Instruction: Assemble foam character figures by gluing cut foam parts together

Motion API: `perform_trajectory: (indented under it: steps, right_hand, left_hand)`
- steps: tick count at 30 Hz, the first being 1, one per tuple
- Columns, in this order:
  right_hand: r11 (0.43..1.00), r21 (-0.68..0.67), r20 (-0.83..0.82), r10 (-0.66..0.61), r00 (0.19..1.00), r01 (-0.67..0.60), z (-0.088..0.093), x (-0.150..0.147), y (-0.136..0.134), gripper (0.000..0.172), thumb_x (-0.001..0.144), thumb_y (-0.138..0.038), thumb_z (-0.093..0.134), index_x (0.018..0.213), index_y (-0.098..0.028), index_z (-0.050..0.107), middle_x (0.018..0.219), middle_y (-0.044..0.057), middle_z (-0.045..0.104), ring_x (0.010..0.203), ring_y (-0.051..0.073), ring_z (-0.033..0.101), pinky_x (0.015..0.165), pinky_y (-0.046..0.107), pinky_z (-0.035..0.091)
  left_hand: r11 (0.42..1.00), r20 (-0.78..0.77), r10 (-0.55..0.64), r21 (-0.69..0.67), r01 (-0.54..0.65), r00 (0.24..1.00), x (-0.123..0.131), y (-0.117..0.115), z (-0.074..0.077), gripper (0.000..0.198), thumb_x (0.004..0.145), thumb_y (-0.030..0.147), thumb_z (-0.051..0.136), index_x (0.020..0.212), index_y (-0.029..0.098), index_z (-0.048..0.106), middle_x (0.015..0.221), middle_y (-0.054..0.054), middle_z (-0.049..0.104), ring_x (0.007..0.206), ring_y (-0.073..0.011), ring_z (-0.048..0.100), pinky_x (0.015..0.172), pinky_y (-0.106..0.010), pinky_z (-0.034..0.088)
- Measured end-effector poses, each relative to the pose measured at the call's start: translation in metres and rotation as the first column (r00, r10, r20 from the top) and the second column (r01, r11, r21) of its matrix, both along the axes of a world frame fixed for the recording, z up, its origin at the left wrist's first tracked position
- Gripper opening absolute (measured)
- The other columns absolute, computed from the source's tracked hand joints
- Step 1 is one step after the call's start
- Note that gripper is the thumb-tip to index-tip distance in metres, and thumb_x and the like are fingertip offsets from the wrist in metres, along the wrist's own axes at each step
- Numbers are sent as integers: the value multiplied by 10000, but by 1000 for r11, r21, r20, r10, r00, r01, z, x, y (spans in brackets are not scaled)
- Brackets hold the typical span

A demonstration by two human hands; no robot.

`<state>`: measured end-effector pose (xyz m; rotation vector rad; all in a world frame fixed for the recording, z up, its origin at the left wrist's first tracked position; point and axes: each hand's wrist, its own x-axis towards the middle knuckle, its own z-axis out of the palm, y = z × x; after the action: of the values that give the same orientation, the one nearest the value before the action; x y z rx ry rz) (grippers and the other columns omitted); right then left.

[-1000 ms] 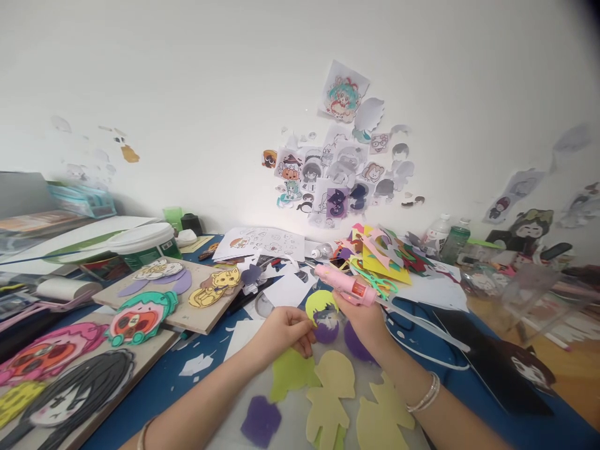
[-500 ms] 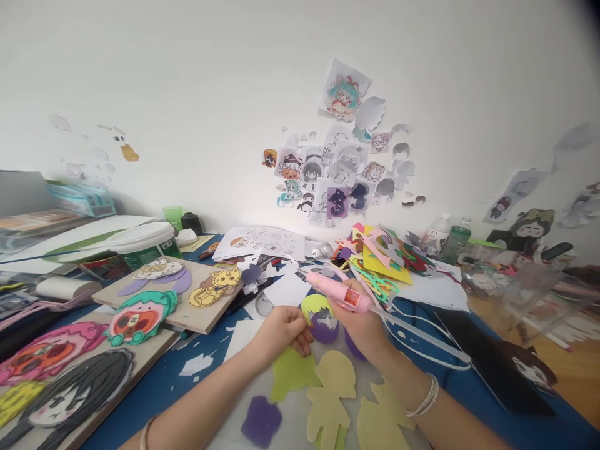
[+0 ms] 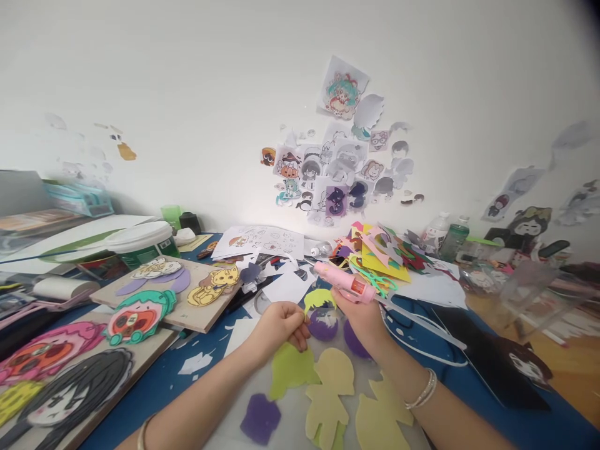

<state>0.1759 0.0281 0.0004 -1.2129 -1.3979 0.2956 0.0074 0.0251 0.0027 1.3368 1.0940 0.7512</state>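
Observation:
In my right hand (image 3: 363, 322) is a pink hot glue gun (image 3: 344, 281), its nozzle pointing up and left and a clear glue stick trailing from its back. The fingertips of my left hand (image 3: 284, 325) are pinched on the edge of a small lime-green felt piece (image 3: 320, 300) with a jagged lower edge. Just below it lies a purple felt circle (image 3: 322, 327) with a grey-white patch; whether they touch is unclear. Closer to me lie a larger lime felt piece (image 3: 293, 372), a pale yellow figure-shaped felt piece (image 3: 330, 390), another pale yellow piece (image 3: 379, 419) and a purple piece (image 3: 260, 419).
Finished felt characters lie on boards (image 3: 206, 319) at the left, beside a white-lidded tub (image 3: 140, 240). Green scissors (image 3: 382, 284) and a pile of felt scraps (image 3: 382, 250) sit behind the glue gun. A white cord (image 3: 422, 353) loops to the right, near a black flat panel (image 3: 492, 362).
The glue gun has shifted slightly right and up. The small lime felt piece has tilted and moved up from the purple circle. My left hand keeps its pinch.

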Motion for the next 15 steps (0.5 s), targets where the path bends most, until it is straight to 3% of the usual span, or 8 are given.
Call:
perform_trajectory:
  steps: [8,15]
  right_hand:
    - [1000,-2,-13,6,1000,-6,2,-2,-2,118,680,-289,567,719,-202,497,617,-38,525,589,137,510,601,256,428]
    - [994,-75,-209,-90,974,75,0,9,7,163,637,-330,612,658,-185,542,528,-28,513,574,154,510,546,267,424]
  left_hand:
    - [999,-42,34,9,-34,999,-2,1,0,142,676,122,419,600,134,538,475,3,617,361,-107,561,412,-223,476]
    - [998,-32,53,48,-51,998,-6,6,-1,161,685,182,402,539,170,468,408,44,540,329,-91,503,379,-207,429]
